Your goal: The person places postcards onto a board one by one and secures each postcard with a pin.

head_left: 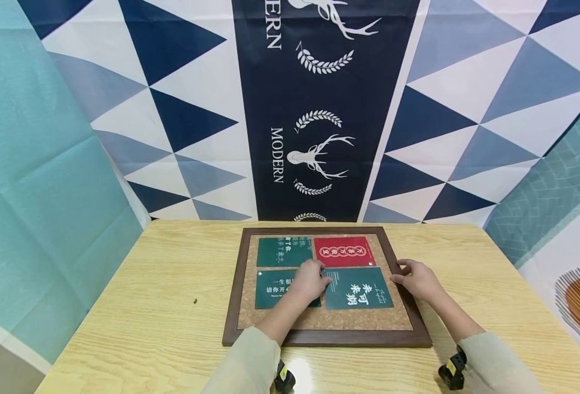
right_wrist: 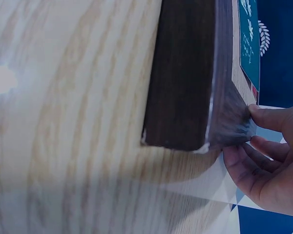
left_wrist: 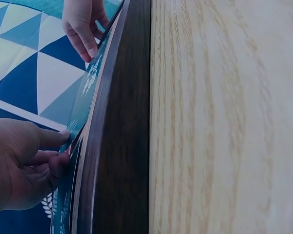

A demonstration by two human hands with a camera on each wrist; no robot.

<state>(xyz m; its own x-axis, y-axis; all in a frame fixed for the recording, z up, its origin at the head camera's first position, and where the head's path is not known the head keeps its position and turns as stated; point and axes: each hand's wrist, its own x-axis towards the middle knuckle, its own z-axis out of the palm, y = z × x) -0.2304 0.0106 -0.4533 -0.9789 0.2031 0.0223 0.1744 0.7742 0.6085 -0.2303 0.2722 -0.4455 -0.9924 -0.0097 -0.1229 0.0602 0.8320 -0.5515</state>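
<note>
A cork board [head_left: 295,322] in a dark brown wooden frame [head_left: 329,338] lies on the table, carrying several cards. My left hand [head_left: 308,282] is at its middle, with thumb and fingers at the left edge of the lower right green card [head_left: 351,298], which it appears to pinch; the exact contact is partly hidden. Beneath that hand lies another green card [head_left: 265,298], partly covered. My right hand [head_left: 417,278] holds the frame's right side, thumb on top and fingers along the outer edge, as the right wrist view shows [right_wrist: 278,161].
An upper left green card [head_left: 275,253] and a red card [head_left: 344,251] lie along the board's far side. Small clear pins show on some cards. A small dark speck [head_left: 195,301] is on the wooden table [head_left: 162,339]. Patterned cloth [head_left: 314,98] hangs behind.
</note>
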